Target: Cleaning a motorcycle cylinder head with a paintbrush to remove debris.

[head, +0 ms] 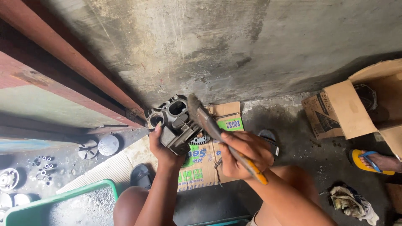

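My left hand (161, 148) grips the underside of a grey cast-metal engine cylinder head (175, 121), greasy and dark, with two rounded ports facing up and cooling fins along its lower side; I hold it raised above the floor, in front of my knees. My right hand (245, 155) is closed round the orange handle of a worn paintbrush (217, 134), whose dirty bristle tip rests against the top right of the cylinder head. Beneath both lies a flattened cardboard sheet (209, 161) printed in green and white, with a green label patch at its upper right corner; thin metal rods lie across it. At the right edge, an open brown cardboard box (347, 109) stands with its flaps spread; one flap bears dark print, and a dark round metal part shows inside, though I cannot tell what it is. At the lower left, a green plastic tub (63, 203) holds a pale, cloudy liquid. To its left on the stained concrete floor (301, 146) are small metal rings and nuts (44, 167), two round grey discs (100, 145) and a silver wheel-like part (8, 179). A crumpled dirty rag (351, 203) lies at the lower right, near another person's foot in a yellow sandal (370, 161).
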